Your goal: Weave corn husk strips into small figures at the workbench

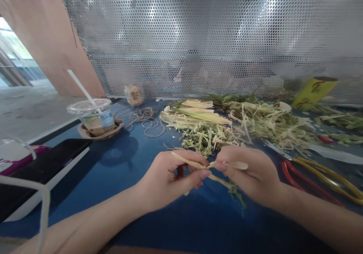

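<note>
While pinched narrowly between the thumb and fingertips of the left hand (167,176) and right hand (251,167), held close together above the blue worktop (124,193): a pale plant strip (188,161), with green shreds (236,194) dangling below. Across the right fingertips, a pale flat end (238,165); impossible to tell whether joined to the strip. If tugged unevenly, likely to split or snap at the pinch, being thin; if held too loosely, apt to slip down and get lost among similar scraps.

Just beyond, a heap of trimmings (208,137), then stacked pale leaves (202,114). Near the right hand, scissors (283,154): if brushed by a careless sideways sweep, a possible nick. Farther left, tangled twine (146,122), liable to catch scraps, and a lidded cup (96,120), liable to spill if knocked by a wide left reach.
</note>
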The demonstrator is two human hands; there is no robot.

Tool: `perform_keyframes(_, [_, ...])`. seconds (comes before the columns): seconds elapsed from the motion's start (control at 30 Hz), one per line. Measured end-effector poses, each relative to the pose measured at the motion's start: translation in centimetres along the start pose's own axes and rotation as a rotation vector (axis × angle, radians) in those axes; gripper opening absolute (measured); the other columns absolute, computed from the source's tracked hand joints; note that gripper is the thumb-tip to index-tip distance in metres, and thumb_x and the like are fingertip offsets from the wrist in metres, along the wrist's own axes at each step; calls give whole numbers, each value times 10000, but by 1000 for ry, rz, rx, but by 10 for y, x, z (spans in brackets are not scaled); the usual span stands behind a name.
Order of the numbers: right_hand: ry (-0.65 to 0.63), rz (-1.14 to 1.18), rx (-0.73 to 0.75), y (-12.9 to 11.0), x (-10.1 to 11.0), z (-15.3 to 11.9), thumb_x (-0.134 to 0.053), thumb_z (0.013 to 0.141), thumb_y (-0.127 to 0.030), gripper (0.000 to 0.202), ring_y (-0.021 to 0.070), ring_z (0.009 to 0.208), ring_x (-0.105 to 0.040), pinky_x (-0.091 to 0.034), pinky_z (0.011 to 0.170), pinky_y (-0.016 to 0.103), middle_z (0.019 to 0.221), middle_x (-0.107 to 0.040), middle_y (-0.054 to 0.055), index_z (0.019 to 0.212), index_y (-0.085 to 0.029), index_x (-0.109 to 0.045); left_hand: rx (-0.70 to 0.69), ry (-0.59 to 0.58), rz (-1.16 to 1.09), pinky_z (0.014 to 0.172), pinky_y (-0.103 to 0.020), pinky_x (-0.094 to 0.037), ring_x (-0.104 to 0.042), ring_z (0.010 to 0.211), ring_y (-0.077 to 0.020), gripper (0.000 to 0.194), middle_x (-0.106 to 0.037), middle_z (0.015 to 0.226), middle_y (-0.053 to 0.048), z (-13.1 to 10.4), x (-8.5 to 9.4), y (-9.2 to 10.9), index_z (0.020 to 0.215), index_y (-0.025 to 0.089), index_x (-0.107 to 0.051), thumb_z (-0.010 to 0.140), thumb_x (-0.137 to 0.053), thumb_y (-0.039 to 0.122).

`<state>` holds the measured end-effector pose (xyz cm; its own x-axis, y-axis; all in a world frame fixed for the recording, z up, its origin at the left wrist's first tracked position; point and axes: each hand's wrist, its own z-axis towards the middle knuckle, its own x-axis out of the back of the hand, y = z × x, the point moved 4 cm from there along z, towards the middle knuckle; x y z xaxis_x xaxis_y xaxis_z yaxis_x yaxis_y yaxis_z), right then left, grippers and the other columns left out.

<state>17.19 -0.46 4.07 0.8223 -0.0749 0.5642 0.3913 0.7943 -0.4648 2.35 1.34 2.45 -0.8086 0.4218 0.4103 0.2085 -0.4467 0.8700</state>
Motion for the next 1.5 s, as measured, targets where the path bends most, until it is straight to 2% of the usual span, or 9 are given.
perform_keyframes(0.13, [14, 176, -187, 13, -2, 2, -490, 821, -173, 115, 64, 420, -421, -334, 388, 200, 556, -499, -27, 721, -214, -528, 111, -18, -220, 433, -159, -420, -535, 460, -78, 155, -596, 530, -1, 1, -1, -5, 788, 132, -634, 757, -589, 277])
perform_keyframes(0.3, [47, 210, -213, 28, 3, 7, -468, 841, -208, 35, 62, 430, -435, -375, 402, 201, 596, -467, -43, 812, -215, -488, 266, 12, -467, 398, -179, -411, -510, 417, -77, 232, -667, 608, -36, 5, -5, -20, 837, 127, -625, 763, -582, 343])
perform_keyframes(0.43, [320, -289, 112, 13, 15, 4, -646, 706, -214, 321, 137, 672, -511, -430, 602, 297, 807, -518, 12, 980, -262, -486, 304, 182, -709, 560, -228, -492, -619, 584, -125, 214, -704, 739, -51, 9, -2, -25, 872, 141, -639, 715, -652, 285])
perform_keyframes(0.53, [249, -600, 400, -4, -2, -4, -673, 687, -177, 258, 133, 722, -534, -378, 718, 315, 778, -579, -22, 877, -303, -552, 326, 192, -807, 610, -215, -492, -636, 624, -122, 168, -695, 688, -25, 9, -6, -25, 833, 142, -656, 706, -666, 251])
perform_keyframes(0.63, [122, -674, 468, -9, -16, -8, -640, 726, -170, 177, 109, 717, -549, -347, 739, 301, 776, -628, -53, 819, -306, -574, 320, 156, -835, 635, -188, -487, -637, 652, -104, 137, -697, 709, -21, 8, -11, -25, 818, 137, -655, 709, -665, 220])
perform_keyframes(0.8, [168, -392, 150, 4, -5, -1, -641, 723, -210, 58, 169, 860, -553, -390, 815, 352, 859, -611, 18, 757, -254, -627, 276, 247, -818, 642, -193, -494, -644, 651, -106, 188, -707, 709, -13, 7, -7, -28, 818, 154, -619, 653, -709, 171])
perform_keyframes(0.97, [81, 11, 15, 10, -3, 7, -576, 757, -96, 160, 165, 974, -575, -484, 816, 309, 988, -619, 50, 818, -227, -644, 200, 324, -633, 586, -143, -483, -617, 585, -68, 155, -689, 645, 27, 7, 1, -23, 781, 150, -639, 642, -708, 146])
perform_keyframes(1.23, [148, -167, 62, -7, -4, 5, -572, 722, -49, 184, 128, 715, -622, -515, 676, 237, 752, -665, 26, 792, -207, -633, 145, 380, -581, 537, -102, -461, -589, 535, -34, 188, -685, 635, 54, 7, 2, -23, 821, 184, -669, 645, -706, 129])
perform_keyframes(1.5, [64, 275, -563, 21, -11, 5, -587, 743, -214, 72, 92, 492, -574, -485, 455, 191, 594, -590, -31, 772, -197, -523, 155, 345, -647, 546, -126, -465, -613, 607, -60, 216, -700, 701, 24, 8, -2, -28, 816, 165, -665, 619, -718, 95])
